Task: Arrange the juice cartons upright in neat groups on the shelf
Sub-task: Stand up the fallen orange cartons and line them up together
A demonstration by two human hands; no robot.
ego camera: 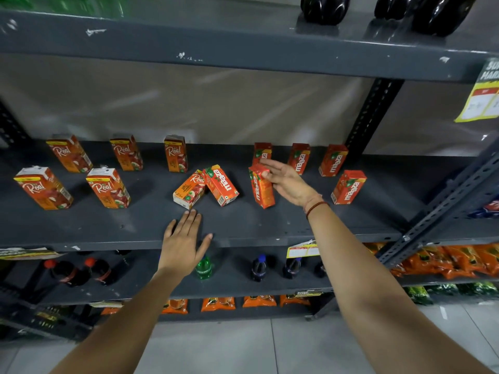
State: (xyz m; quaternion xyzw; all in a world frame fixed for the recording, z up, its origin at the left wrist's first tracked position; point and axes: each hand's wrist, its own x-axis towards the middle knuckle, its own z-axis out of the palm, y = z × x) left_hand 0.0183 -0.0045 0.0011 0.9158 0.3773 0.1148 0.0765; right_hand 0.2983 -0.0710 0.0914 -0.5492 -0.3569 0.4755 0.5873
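Note:
On the grey shelf (243, 225) several Real cartons stand upright at the left, such as the front one (108, 188). In the middle a Real carton (189, 190) and a Maaza carton (221, 184) lean against each other. My right hand (289, 182) holds the top of an upright Maaza carton (260, 188). More Maaza cartons stand behind and to the right, such as the front right one (348, 187). My left hand (183, 241) is open above the shelf's front, just short of the leaning Real carton.
The shelf above (216, 44) carries dark bottles (324, 6). Soda bottles (258, 267) stand on the shelf below, with orange packets (445, 263) to the right. A slotted upright post (372, 114) and a diagonal brace (445, 206) are at the right. A yellow price tag (480, 98) hangs there.

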